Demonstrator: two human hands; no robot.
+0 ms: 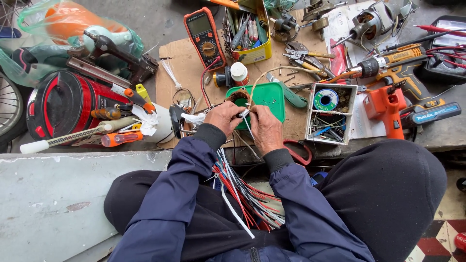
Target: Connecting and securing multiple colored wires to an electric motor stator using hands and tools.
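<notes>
Wire bundle: sorting in hand

Wire bundle (247, 194), red, black and white strands, hangs from centre frame down to the lap. Step judged: one white strand being separated and dressed; next calls for fine fingertip pull. Left hand (224, 118) grip pinched on strand; right hand (264, 127) grip closed on it, knuckles up. Green tray (269, 97) just behind; multimeter (205, 32) above.
</notes>
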